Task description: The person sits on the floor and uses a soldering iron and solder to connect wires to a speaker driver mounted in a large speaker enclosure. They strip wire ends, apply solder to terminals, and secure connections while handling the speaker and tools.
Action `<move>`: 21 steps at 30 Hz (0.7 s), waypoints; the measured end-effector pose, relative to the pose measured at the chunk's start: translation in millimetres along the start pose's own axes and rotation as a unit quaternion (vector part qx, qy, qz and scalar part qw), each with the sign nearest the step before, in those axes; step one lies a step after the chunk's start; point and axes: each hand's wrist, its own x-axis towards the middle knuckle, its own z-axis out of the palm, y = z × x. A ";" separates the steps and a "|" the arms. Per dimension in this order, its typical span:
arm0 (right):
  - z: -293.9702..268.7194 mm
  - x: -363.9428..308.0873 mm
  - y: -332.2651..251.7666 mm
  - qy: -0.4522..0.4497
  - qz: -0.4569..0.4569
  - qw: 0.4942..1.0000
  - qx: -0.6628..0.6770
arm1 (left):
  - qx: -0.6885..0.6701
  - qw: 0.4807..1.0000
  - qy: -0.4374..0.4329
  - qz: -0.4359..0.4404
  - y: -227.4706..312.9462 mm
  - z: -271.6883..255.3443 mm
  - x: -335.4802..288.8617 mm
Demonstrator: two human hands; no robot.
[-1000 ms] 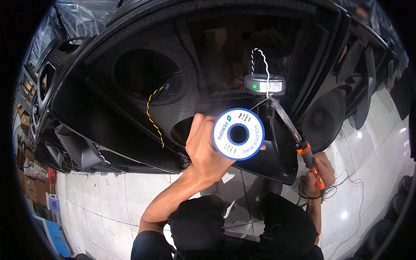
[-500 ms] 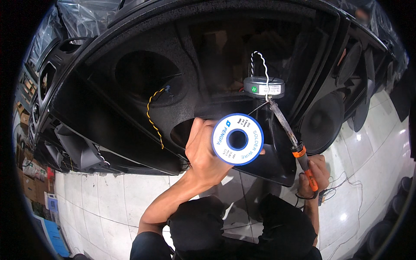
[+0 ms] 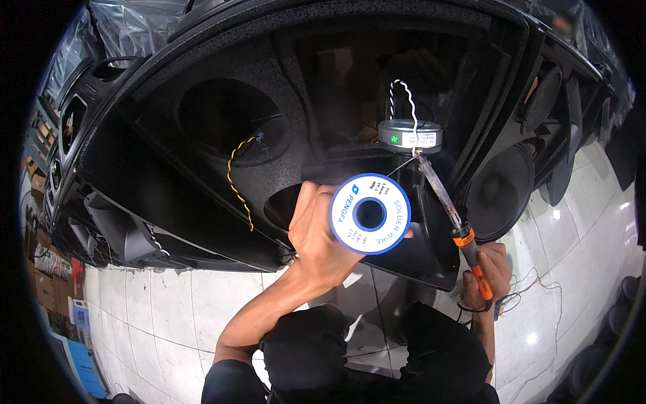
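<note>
My left hand (image 3: 316, 232) is closed round a solder spool (image 3: 338, 232) with a white label and blue rim. A thin strand of solder (image 3: 402, 166) runs up from it toward the terminal of a round silver speaker driver (image 3: 409, 135). A soldering iron (image 3: 441, 192) with an orange and black handle is gripped in my right hand (image 3: 490, 273). Its tip touches or nearly touches the terminal beside the solder's end. A twisted black-and-white wire (image 3: 409, 97) loops up from behind the driver and down to that same terminal.
The driver sits inside a large black speaker cabinet (image 3: 215, 60) with round openings. A yellow-and-black twisted wire (image 3: 233, 182) hangs at its left. More speaker parts, including a black cone (image 3: 496, 192), stand at right. Cords (image 3: 538, 283) lie on the white tiled floor (image 3: 175, 303).
The solder spool has shifted very slightly up and right in my left hand. The iron's tip has stayed at the terminal, with my right hand nearly still.
</note>
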 end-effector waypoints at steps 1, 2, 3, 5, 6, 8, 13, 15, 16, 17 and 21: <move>-0.5 -0.3 0.4 -0.001 -0.001 1.000 -0.002 | -0.002 1.000 0.000 -0.004 0.4 0.4 0.1; -0.8 -0.9 1.1 -0.001 -0.003 1.000 -0.003 | -0.004 1.000 -0.001 -0.007 0.7 0.7 0.2; -1.0 -1.2 1.3 -0.002 -0.004 1.000 -0.005 | -0.005 1.000 0.000 -0.005 0.8 1.0 0.4; -1.5 -1.0 0.5 -0.006 -0.002 1.000 -0.005 | -0.005 1.000 0.001 -0.001 0.7 1.4 1.3; -1.8 -0.9 0.0 -0.008 -0.001 1.000 -0.005 | -0.004 1.000 0.002 0.007 0.6 1.4 2.5; -2.2 -0.3 -0.7 -0.010 -0.004 1.000 -0.013 | -0.003 1.000 0.006 0.023 0.7 0.7 5.4; -3.0 1.7 -3.8 -0.021 -0.004 0.999 -0.029 | -0.004 1.000 0.008 0.015 0.4 2.6 4.7; -3.6 1.6 -4.4 -0.023 -0.005 0.999 -0.035 | 0.003 1.000 0.005 0.019 0.1 1.8 3.8; -4.1 1.5 -4.4 -0.022 -0.004 0.999 -0.036 | 0.017 1.000 -0.001 0.022 0.5 -1.0 3.4; -4.4 1.2 -4.1 -0.021 -0.004 0.999 -0.037 | 0.032 0.999 -0.008 0.024 0.6 -3.6 2.6; -2.8 3.7 -4.1 -0.009 -0.012 1.000 -0.023 | 0.013 0.999 -0.001 -0.029 -0.5 -14.6 -6.7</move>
